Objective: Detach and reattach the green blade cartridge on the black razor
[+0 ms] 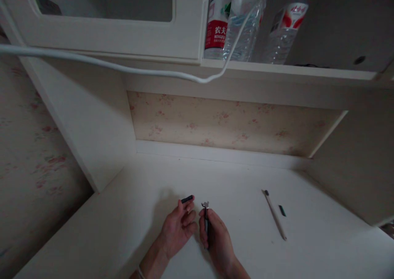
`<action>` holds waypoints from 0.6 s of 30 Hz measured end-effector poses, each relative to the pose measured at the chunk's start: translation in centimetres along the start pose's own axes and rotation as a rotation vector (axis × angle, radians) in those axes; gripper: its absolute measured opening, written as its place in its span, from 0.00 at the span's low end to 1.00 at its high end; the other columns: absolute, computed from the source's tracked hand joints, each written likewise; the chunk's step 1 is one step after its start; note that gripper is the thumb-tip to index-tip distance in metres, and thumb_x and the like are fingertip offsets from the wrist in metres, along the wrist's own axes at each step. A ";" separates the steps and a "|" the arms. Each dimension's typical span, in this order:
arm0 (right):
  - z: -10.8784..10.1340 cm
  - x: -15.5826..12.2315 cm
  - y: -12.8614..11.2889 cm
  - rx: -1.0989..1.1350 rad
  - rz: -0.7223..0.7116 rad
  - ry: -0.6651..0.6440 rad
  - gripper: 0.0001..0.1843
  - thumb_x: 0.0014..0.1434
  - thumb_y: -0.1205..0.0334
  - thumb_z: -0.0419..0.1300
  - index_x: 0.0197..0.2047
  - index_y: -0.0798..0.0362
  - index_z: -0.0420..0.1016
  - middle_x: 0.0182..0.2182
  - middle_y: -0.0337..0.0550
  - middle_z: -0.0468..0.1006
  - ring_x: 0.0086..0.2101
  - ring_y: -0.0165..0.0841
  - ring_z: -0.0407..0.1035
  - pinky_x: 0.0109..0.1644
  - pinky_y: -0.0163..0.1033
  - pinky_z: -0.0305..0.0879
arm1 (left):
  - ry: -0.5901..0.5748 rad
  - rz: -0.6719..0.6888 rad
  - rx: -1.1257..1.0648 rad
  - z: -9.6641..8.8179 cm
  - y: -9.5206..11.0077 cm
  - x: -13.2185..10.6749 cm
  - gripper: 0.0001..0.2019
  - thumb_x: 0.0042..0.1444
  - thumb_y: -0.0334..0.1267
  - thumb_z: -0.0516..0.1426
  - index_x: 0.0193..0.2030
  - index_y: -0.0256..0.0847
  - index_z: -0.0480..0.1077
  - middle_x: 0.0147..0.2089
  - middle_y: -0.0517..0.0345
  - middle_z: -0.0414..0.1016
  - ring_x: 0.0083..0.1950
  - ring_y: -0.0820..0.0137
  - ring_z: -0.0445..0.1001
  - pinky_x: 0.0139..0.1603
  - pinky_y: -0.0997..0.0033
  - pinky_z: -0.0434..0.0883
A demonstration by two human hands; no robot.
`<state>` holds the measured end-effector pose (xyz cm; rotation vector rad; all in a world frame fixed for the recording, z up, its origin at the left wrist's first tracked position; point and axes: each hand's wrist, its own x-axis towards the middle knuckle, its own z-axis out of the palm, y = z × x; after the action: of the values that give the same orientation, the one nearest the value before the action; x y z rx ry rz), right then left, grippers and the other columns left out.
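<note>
head view is showing two bare hands over the middle of a white desk (234,180), well apart from its back edge. the left hand (178,226) is pinching a short black stick-like piece (186,199) by one end between thumb and fingertips, palm turning inward, apparently leaving most of its length exposed; the lower fingers are curling loosely. the right hand (219,234) is wrapping its fingers around the dark handle of a slim metal-headed tool (206,224), seemingly holding low so that the metal head is standing clear above the grip. head and piece are facing each other, near but not touching, probably for easy sight of both. toward the desk's right edge, a pale slim stick (275,216) with a dark end is lying beside a small dark green piece (282,210), perhaps placed there within reach.
</note>
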<state>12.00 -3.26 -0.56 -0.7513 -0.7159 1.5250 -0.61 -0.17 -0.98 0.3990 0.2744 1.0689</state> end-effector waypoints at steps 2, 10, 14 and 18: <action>0.2 -0.4 0.1 -0.007 0.004 -0.030 0.20 0.60 0.45 0.56 0.34 0.55 0.71 0.14 0.31 0.63 0.13 0.21 0.48 0.16 0.29 0.43 | 0.038 -0.015 0.010 -0.3 0.0 0.0 0.17 0.54 0.48 0.60 0.45 0.38 0.73 0.33 0.62 0.61 0.27 0.81 0.57 0.28 0.79 0.63; 0.6 -1.5 0.7 -0.019 0.051 0.046 0.20 0.54 0.45 0.63 0.27 0.52 0.65 0.17 0.30 0.58 0.16 0.21 0.44 0.17 0.28 0.38 | 0.071 -0.010 0.044 -0.5 -1.1 0.2 0.22 0.44 0.44 0.68 0.46 0.41 0.74 0.37 0.60 0.70 0.34 0.76 0.68 0.39 0.74 0.67; 0.5 -1.7 0.6 -0.058 0.027 0.040 0.23 0.54 0.42 0.62 0.24 0.52 0.61 0.17 0.28 0.52 0.17 0.21 0.39 0.18 0.29 0.35 | 0.056 -0.048 0.052 -0.8 -1.5 0.2 0.20 0.46 0.44 0.67 0.46 0.40 0.75 0.38 0.58 0.73 0.36 0.74 0.71 0.40 0.73 0.67; 0.3 -1.6 0.8 -0.115 0.016 0.032 0.24 0.54 0.41 0.61 0.26 0.52 0.60 0.17 0.28 0.50 0.18 0.22 0.38 0.19 0.29 0.34 | 0.056 -0.078 0.054 -0.8 -1.7 0.3 0.19 0.47 0.44 0.66 0.45 0.40 0.75 0.40 0.55 0.75 0.39 0.71 0.72 0.40 0.72 0.67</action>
<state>11.39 -4.93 -0.99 -0.8677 -0.7801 1.4921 0.54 -0.49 -2.48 0.4042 0.3662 0.9982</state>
